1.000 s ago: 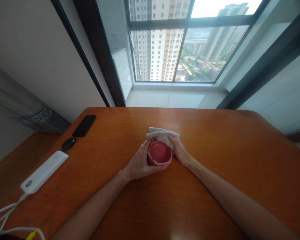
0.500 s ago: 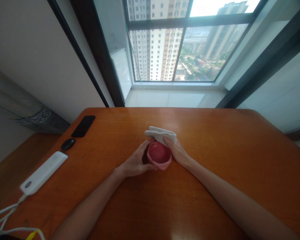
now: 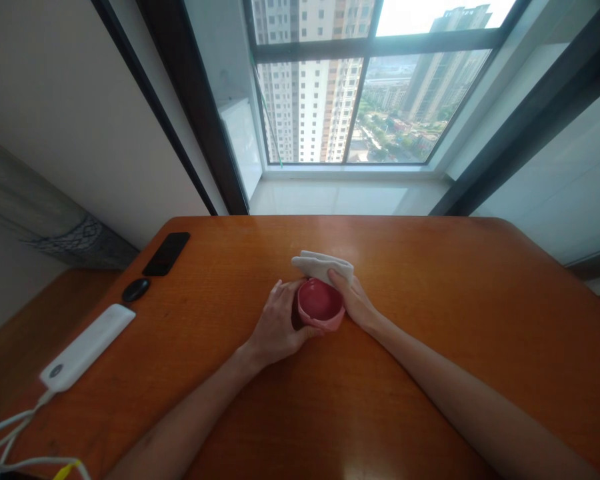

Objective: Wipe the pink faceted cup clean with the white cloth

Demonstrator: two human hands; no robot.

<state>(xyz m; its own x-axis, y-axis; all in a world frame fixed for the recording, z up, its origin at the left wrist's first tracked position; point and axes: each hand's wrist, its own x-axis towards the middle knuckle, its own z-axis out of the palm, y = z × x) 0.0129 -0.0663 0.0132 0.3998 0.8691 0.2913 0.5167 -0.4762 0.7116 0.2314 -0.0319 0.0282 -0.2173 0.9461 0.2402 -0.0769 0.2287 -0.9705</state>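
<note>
A small pink bowl (image 3: 321, 303) is held near the middle of the wooden table, its mouth tilted up toward me. My left hand (image 3: 280, 320) grips it from the left, thumb along the near side and fingers round the far left side. On the right, my right hand (image 3: 353, 298) is closed on a folded white cloth (image 3: 325, 263), thumb on top. The cloth lies against the far side of the bowl. The right fingers under the cloth are hidden.
On the left of the table (image 3: 420, 373) lie a black phone (image 3: 167, 254), a black oval object (image 3: 136, 289) and a white power strip (image 3: 89, 347) with white cables (image 3: 17, 433). A window (image 3: 350, 107) stands beyond the far edge.
The bowl has turned slightly and shifted a little right. My left hand has rolled over, showing more of its back. My right hand and the cloth have barely moved.
</note>
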